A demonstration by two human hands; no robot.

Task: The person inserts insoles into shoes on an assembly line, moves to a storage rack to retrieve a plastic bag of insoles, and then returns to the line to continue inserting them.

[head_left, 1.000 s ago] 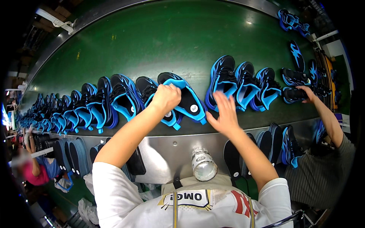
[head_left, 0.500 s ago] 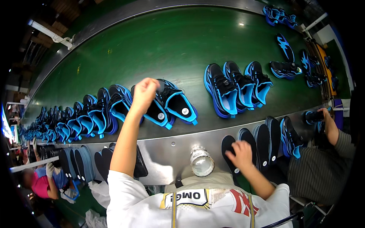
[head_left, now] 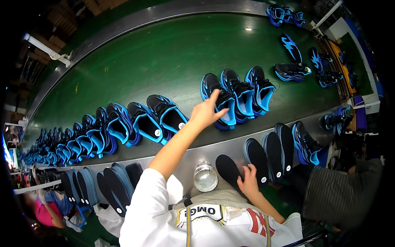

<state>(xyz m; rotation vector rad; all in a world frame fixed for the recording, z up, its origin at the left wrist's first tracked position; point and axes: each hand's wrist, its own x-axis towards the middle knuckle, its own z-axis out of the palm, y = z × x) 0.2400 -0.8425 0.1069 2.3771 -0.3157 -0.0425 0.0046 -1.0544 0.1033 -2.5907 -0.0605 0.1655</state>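
Note:
My left hand (head_left: 207, 112) reaches across the belt with forefinger and thumb apart. It is over the leftmost black-and-blue sneaker (head_left: 210, 83) of a group of three; the forefinger overlaps its laces, and I cannot tell whether it touches. My right hand (head_left: 249, 183) is closed at the right edge of a black insole (head_left: 226, 165), which is tilted in front of my body. Left of my left hand, two sneakers (head_left: 161, 101) show black insoles with white round labels inside. A clear jar (head_left: 205, 177) stands on the metal ledge between my arms.
Stacks of black insoles (head_left: 273, 154) and an upright sneaker (head_left: 304, 142) line the metal ledge to the right. More insoles (head_left: 111, 187) lie left, beside a flat black object (head_left: 134, 173). A long sneaker row (head_left: 82, 138) runs left. Co-workers (head_left: 345, 193) are on both sides.
My left hand has moved right, from the sneakers with labelled insoles to the group of three, and its fingers have spread. The insole at my right hand has shifted left and tilted. The view has shifted.

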